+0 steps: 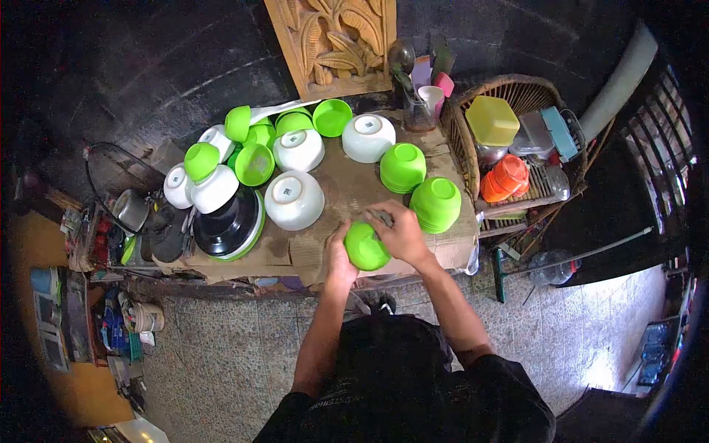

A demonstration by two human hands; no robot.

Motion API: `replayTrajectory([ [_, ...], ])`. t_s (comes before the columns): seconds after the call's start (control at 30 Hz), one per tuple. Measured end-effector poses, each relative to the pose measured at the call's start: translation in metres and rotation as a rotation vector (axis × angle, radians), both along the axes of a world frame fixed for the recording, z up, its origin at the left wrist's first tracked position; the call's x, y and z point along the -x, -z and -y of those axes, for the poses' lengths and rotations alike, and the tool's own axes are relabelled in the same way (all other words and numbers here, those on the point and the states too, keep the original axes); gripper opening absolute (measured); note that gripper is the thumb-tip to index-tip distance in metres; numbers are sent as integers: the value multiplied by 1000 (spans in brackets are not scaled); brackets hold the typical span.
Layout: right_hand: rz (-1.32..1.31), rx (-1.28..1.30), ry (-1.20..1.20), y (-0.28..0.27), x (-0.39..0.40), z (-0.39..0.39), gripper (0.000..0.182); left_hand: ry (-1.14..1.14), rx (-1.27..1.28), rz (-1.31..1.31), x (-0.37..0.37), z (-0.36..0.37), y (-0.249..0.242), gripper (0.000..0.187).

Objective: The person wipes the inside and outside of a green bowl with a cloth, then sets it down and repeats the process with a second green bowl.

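Observation:
Near the front edge of the cardboard-covered table, a green bowl (368, 248) is held between both hands. My left hand (340, 252) wraps its left side. My right hand (399, 232) grips its upper right side, the fingers bent over a small greyish thing too unclear to name. Just beyond, to the right, stand upside-down stacks of green bowls, one (436, 204) nearer and one (403, 167) farther. An upside-down white bowl (295, 201) is to the left, and another white bowl (368, 138) sits farther back.
More white and green bowls pile at the back left, beside a black bowl (230, 221) on green-rimmed plates. A utensil holder (420, 114) stands at the back. On the right, a wicker basket (461, 133) holds orange cups (505, 178) and a yellow container (492, 120). A carved panel (336, 46) leans behind.

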State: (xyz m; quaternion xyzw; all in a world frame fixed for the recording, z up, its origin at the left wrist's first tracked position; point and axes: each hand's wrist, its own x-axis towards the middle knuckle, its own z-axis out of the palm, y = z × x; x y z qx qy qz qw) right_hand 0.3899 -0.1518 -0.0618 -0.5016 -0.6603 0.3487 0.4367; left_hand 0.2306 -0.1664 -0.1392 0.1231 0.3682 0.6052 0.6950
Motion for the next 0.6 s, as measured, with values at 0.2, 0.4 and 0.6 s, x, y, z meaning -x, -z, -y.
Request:
replayTrajectory([
  [0.2, -149, -146, 222, 26, -2, 23, 21, 135, -79, 319, 7, -9, -6, 47],
  [0.4, 71, -333, 296, 43, 16, 58, 53, -49, 147, 478, 5, -8, 1, 46],
  [0.6, 314, -583, 191, 43, 9, 78, 52, -15, -17, 302, -11, 2, -50, 47],
])
